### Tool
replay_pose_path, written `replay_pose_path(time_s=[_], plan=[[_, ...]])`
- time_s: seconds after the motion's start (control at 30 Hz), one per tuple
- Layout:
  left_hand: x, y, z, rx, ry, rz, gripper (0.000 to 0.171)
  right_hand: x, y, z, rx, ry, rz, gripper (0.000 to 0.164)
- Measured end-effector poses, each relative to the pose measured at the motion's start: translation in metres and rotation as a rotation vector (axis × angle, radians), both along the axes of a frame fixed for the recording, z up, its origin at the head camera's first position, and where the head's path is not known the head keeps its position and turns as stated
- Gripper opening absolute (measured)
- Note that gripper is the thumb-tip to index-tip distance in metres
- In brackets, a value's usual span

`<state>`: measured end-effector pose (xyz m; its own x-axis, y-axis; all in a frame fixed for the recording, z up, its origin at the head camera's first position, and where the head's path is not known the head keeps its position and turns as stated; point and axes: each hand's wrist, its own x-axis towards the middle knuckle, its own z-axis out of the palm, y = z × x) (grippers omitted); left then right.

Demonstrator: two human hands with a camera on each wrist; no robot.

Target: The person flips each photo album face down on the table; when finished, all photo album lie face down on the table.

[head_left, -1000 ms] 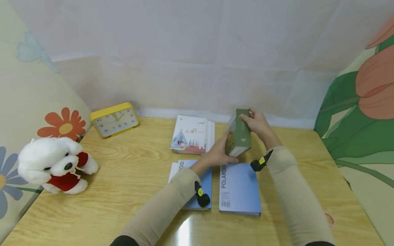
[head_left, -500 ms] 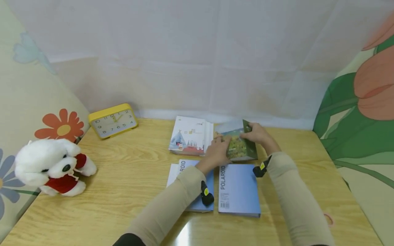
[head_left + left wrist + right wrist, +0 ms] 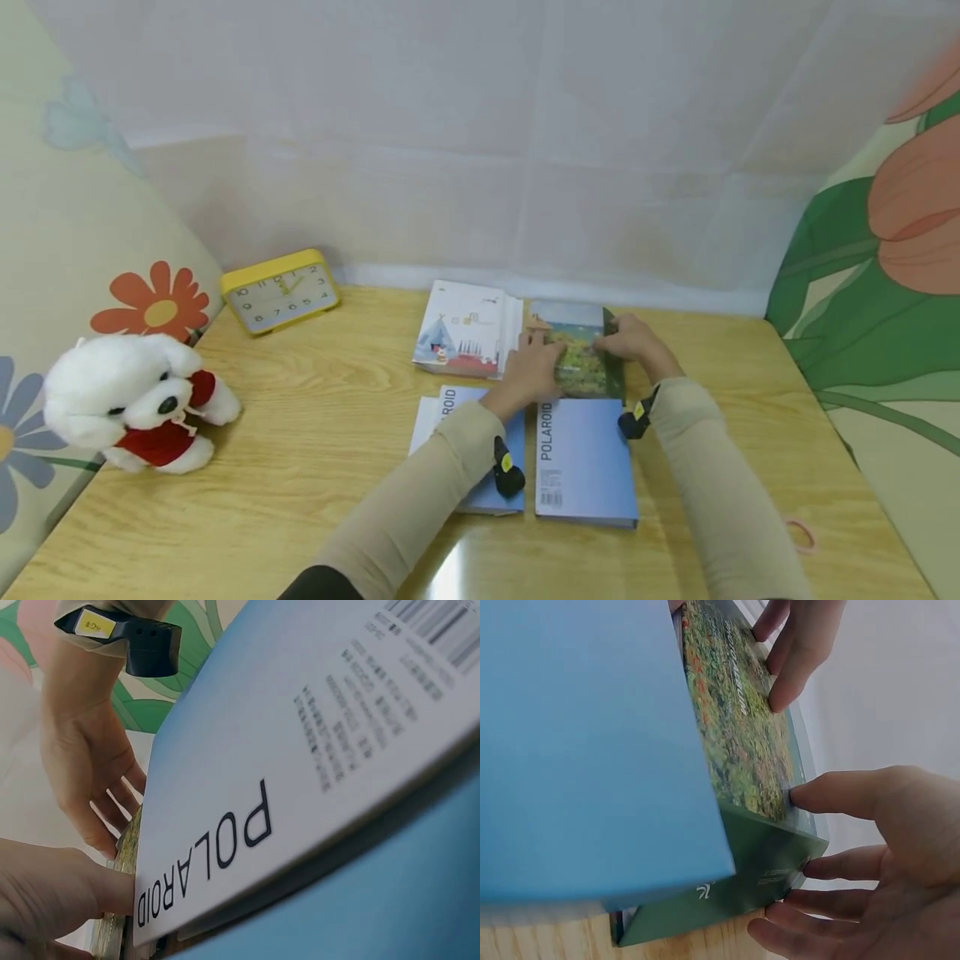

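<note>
A green-spined photo album [image 3: 577, 354] with a landscape cover lies at the back of the table, behind a blue POLAROID album [image 3: 585, 467]. My left hand [image 3: 531, 371] reaches over its left part, and in the right wrist view the fingertips [image 3: 784, 694] rest on the cover. At the right end my right hand [image 3: 637, 342] holds the green album. Its thumb [image 3: 840, 791] presses on the cover while the other fingers lie against the green spine. The left wrist view shows the left thumb [image 3: 112, 889] at the near edge, by the POLAROID lettering.
White albums [image 3: 465, 329] stand stacked to the left of the green one. Another blue album [image 3: 506, 492] is partly under the left forearm. A yellow clock [image 3: 281, 292] and a white plush dog [image 3: 142, 404] occupy the left side. A pink ring [image 3: 802, 536] lies front right.
The green album has come down from a raised, tilted pose to lie flat, cover up. My left hand has moved from its lower edge onto the cover; the right hand has lowered with the spine.
</note>
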<state>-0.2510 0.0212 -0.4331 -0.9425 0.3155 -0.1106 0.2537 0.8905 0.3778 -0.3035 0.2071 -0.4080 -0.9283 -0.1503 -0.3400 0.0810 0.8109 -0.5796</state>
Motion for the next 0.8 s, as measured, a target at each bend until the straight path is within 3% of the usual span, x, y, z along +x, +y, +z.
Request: replay_pose_path(time_s=[0.17,0.27,0.4,0.53,0.63,0.8], plan=[[-0.001,-0.01,0.007,0.02,-0.017,-0.024,0.087,0.003,-0.004,0.002,-0.011,0.017,0.004,0.068],[-0.001,-0.026,0.019,0.056,-0.006,-0.037,0.09,0.005,-0.012,0.007,-0.028,0.069,0.017,0.064],[-0.002,-0.067,0.04,0.088,0.005,0.016,0.093,0.002,-0.039,0.019,-0.034,0.151,0.048,0.069],[-0.002,-0.116,0.055,0.126,0.006,0.096,0.097,-0.002,-0.076,0.034,-0.054,0.164,0.076,0.075],[0.001,-0.147,0.054,0.192,0.005,0.151,0.101,-0.008,-0.103,0.037,-0.082,0.167,0.102,0.075],[0.011,-0.181,0.036,0.316,-0.049,0.233,0.117,-0.018,-0.143,0.028,-0.098,0.178,0.16,0.076]])
